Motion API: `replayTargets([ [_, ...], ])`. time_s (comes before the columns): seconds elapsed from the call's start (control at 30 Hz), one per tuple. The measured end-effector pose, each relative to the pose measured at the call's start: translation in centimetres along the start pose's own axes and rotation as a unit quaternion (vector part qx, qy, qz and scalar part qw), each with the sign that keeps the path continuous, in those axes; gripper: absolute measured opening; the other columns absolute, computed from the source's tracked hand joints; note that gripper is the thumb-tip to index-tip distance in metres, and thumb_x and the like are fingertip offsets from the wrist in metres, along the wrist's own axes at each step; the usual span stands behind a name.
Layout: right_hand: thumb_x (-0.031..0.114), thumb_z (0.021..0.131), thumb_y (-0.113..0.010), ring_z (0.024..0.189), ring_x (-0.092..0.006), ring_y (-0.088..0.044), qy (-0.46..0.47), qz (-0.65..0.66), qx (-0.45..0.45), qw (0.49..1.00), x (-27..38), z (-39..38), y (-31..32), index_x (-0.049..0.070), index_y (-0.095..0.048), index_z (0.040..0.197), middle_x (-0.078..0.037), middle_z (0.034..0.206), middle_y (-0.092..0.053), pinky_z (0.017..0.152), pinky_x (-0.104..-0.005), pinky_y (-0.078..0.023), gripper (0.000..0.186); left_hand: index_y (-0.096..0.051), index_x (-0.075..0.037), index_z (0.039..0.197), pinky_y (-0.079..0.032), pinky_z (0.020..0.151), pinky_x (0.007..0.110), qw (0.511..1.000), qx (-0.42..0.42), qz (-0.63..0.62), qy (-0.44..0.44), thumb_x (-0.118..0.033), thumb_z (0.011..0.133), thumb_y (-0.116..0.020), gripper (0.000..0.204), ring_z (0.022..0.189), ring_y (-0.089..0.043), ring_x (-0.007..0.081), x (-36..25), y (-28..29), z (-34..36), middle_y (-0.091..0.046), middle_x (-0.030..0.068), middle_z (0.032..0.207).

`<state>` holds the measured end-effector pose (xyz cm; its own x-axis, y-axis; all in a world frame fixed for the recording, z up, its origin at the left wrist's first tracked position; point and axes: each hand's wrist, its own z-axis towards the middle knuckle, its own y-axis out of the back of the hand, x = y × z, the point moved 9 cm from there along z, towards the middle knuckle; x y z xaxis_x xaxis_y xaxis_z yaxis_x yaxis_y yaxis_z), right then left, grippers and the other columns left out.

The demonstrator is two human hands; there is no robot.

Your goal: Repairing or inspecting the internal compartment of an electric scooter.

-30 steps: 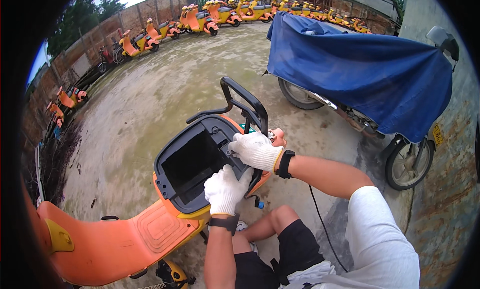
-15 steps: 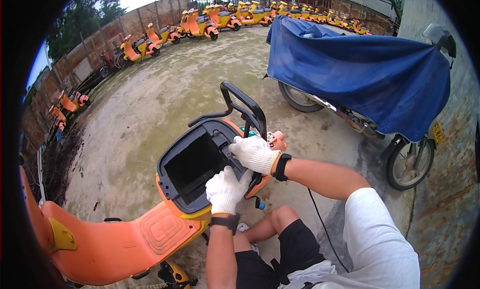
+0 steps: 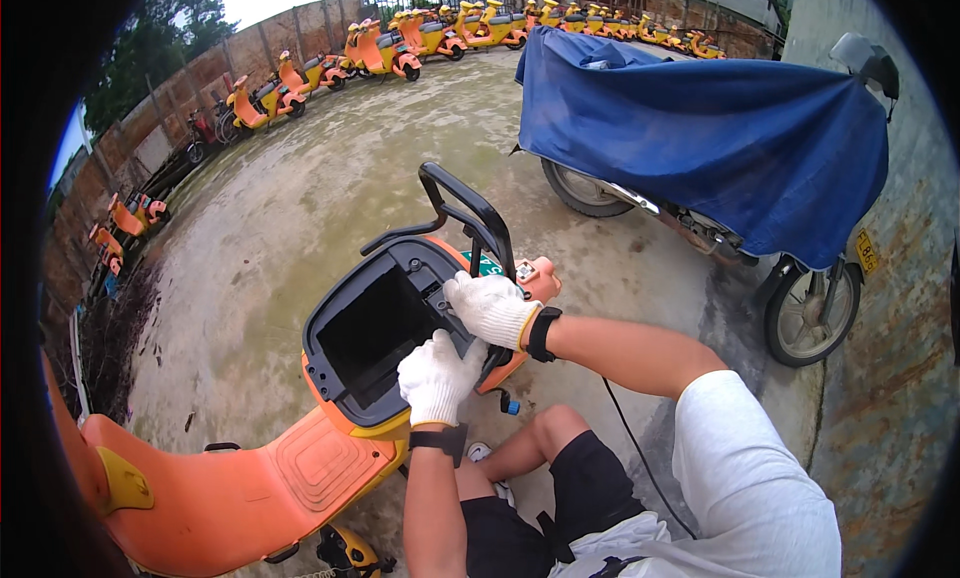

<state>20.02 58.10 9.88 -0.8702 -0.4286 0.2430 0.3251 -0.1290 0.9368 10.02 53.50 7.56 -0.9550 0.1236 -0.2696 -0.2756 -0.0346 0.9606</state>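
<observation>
Okay, risk check. Our hands are close together at the right-hand edge of the open black compartment on the orange scooter, right in front of us. Right hand has its fingers curled down at that edge, near the foot of the black rail; left hand sits just beside it, thumb toward the right. Can't tell if either is gripping a part or only pressing: the white knit gloves hide the contact.

Failure modes, our read:
- Lost bit: anything small let go here could drop into the dark opening next to our fingers. Cause: thick knit, poor feel.
- Pinch: with hands this close, a slip by one could knock the other into the edge.
- Rocking: we can't see what props the scooter up, so a hard sideways push might shift it toward us.
- Snag: the blue-tipped part pokes out low, near our left wristband; a sloppy pull-back could catch it.
</observation>
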Motion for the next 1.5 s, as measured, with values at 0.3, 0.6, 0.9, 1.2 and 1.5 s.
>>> replayTargets([
  [0.3, 0.028, 0.093, -0.061, 0.104, -0.0407, -0.067, -0.099, 0.186, -0.028, 0.977, -2.4, -2.5, 1.8, 0.003, -0.065, 0.120, -0.021, 0.110, -0.070, 0.093, -0.0464, -0.052, 0.037, -0.069, -0.002, 0.091, -0.058, 0.075, 0.046, 1.000, 0.003, -0.007, 0.004, -0.067, 0.088, -0.062, 0.065, 0.085, -0.074, 0.0374, -0.1, 0.3, -0.1, -0.074, 0.0195, 0.086],
  [0.6, 0.029, 0.109, -0.043, 0.063, -0.0071, -0.059, -0.187, 0.407, 0.188, 0.874, -1.6, -7.2, 3.4, 0.003, -0.053, 0.139, -0.002, 0.094, -0.066, 0.054, -0.0231, -0.046, 0.041, -0.068, -0.002, 0.087, -0.059, 0.069, 0.045, 1.000, -0.021, -0.010, -0.013, -0.064, 0.087, -0.063, 0.062, 0.079, -0.074, 0.0359, -0.4, 0.5, -0.3, -0.073, 0.0198, 0.081],
  [0.9, 0.022, 0.107, -0.046, 0.071, -0.0085, -0.060, -0.165, 0.501, 0.232, 0.817, -3.4, -6.5, 1.0, -0.001, -0.047, 0.148, -0.004, 0.091, -0.065, 0.056, -0.0225, -0.049, 0.047, -0.069, -0.003, 0.095, -0.058, 0.074, 0.045, 1.000, 0.020, -0.015, 0.010, -0.066, 0.087, -0.063, 0.064, 0.085, -0.074, 0.0364, -0.3, 0.4, -0.3, -0.074, 0.0188, 0.087],
  [1.2, 0.026, 0.103, -0.048, 0.060, -0.0096, -0.060, -0.215, 0.356, 0.287, 0.863, -3.3, -4.0, 1.4, 0.002, -0.067, 0.122, -0.005, 0.085, -0.068, 0.050, -0.0248, -0.051, 0.037, -0.069, -0.003, 0.094, -0.058, 0.073, 0.044, 1.000, 0.001, -0.021, -0.003, -0.067, 0.087, -0.062, 0.065, 0.084, -0.074, 0.0364, -0.1, 0.6, -0.4, -0.074, 0.0191, 0.086],
  [1.5, 0.045, 0.104, -0.051, 0.049, -0.0123, -0.058, -0.267, 0.307, 0.311, 0.859, -5.2, -3.7, -0.6, -0.001, -0.071, 0.104, -0.006, 0.074, -0.068, 0.042, -0.0265, -0.049, 0.050, -0.070, -0.003, 0.092, -0.059, 0.072, 0.044, 1.000, -0.018, -0.023, -0.009, -0.067, 0.087, -0.063, 0.065, 0.082, -0.074, 0.0367, 0.0, 0.3, -0.3, -0.074, 0.0195, 0.085],
])
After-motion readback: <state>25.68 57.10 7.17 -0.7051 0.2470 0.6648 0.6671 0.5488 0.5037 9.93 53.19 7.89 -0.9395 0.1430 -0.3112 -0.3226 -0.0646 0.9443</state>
